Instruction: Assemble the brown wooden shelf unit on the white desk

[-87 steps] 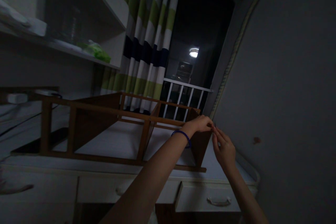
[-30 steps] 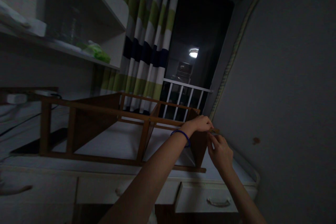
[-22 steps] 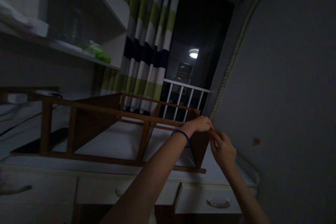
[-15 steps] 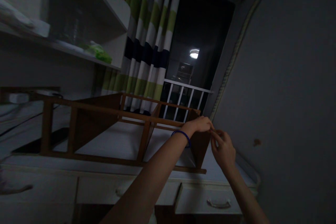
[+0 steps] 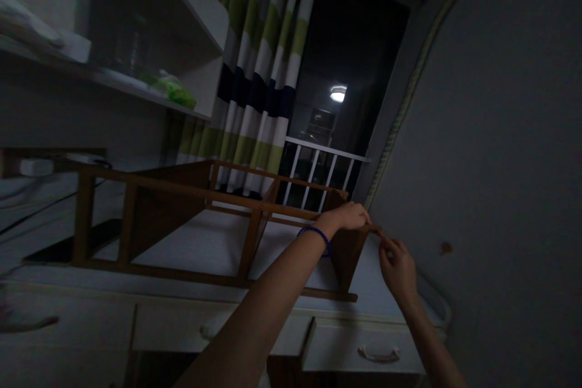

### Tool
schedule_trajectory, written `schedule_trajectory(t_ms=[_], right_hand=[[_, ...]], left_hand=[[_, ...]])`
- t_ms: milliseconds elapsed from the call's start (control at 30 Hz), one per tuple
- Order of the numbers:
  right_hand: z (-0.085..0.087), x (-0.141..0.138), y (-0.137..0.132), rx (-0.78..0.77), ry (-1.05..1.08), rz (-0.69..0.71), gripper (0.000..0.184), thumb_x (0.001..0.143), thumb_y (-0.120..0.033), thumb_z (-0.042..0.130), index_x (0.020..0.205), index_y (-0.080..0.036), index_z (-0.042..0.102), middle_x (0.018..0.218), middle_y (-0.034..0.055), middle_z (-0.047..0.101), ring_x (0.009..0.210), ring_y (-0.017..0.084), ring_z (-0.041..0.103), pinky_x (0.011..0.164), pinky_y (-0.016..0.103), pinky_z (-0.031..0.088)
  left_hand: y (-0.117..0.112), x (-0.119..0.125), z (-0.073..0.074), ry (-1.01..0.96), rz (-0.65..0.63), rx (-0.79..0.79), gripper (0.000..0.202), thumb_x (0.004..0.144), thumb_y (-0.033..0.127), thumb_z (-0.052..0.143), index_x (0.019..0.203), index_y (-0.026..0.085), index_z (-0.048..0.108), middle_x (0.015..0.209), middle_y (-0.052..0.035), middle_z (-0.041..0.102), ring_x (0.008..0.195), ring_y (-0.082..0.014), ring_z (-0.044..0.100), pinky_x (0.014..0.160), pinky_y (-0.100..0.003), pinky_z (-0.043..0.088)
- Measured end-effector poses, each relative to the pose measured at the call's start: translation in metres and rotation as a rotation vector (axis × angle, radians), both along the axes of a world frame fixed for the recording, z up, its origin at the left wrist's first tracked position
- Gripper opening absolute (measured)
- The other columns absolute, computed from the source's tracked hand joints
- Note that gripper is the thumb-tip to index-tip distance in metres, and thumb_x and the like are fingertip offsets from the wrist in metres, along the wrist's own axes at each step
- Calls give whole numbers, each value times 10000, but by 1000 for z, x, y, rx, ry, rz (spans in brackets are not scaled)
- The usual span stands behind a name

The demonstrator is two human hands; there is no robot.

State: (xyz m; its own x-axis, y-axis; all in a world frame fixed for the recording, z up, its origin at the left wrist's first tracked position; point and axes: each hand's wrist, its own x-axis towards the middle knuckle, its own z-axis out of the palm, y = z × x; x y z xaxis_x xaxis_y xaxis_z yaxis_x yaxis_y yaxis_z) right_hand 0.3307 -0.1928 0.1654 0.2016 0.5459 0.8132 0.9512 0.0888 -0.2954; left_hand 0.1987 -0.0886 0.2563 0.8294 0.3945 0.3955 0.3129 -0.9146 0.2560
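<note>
A brown wooden shelf rack (image 5: 186,191) lies on its side on the white desk (image 5: 370,279). My left hand (image 5: 350,216), with a dark blue beaded bracelet (image 5: 313,229) at the wrist, is closed over the right end of the rack's upper rail. The rail's tip (image 5: 375,230) pokes out to the right of those fingers. Just beyond that tip is my right hand (image 5: 399,270), its thumb and index finger pinched together. Whatever that pinch holds is too dark and small to make out.
Below the desktop, a drawer (image 5: 364,345) on the right juts out slightly. A flat black object (image 5: 68,244) and cables lie at the left. A white wall shelf (image 5: 136,88) overhangs the left side. Behind are a striped curtain (image 5: 261,73) and a dark window (image 5: 354,42).
My right hand has drawn away to the right and slightly down from my left fingers, exposing the rail's tip between them. My left hand stays in place on the rack.
</note>
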Motion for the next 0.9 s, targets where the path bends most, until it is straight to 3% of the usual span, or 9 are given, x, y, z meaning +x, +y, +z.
schedule_trajectory(t_ms=[200,333,567,900], right_hand=[[-9,-5,-2,-40,-21,-99,354,781,-296,354,1006,-143,581,811,59,560,616,140,544,551,254,375],[-12,-10,-3,-76,-40,-82,308,790,-289,350,891,-150,605,807,58,568,572,121,532,539,247,368],[-11,-24,-4,-122,-104,-57,297,810,-270,336,945,-182,586,826,41,576,561,108,532,525,241,357],[-12,-23,1,-171,-249,-190,264,829,-329,366,968,-209,555,932,31,575,638,129,570,489,243,373]], left_hand=[[0,-1,0,-6,-7,-5,342,731,137,394,953,158,654,1015,-48,652,969,-148,573,872,-225,411],[-3,-2,2,-3,-8,-8,342,740,144,389,961,141,650,1021,-64,648,971,-156,574,871,-230,410],[-4,-2,2,-3,7,-12,323,754,188,400,948,162,657,1000,-45,658,959,-156,576,860,-227,413],[-7,-3,0,47,18,-28,325,764,220,400,970,149,641,1023,-65,643,959,-184,569,829,-253,431]])
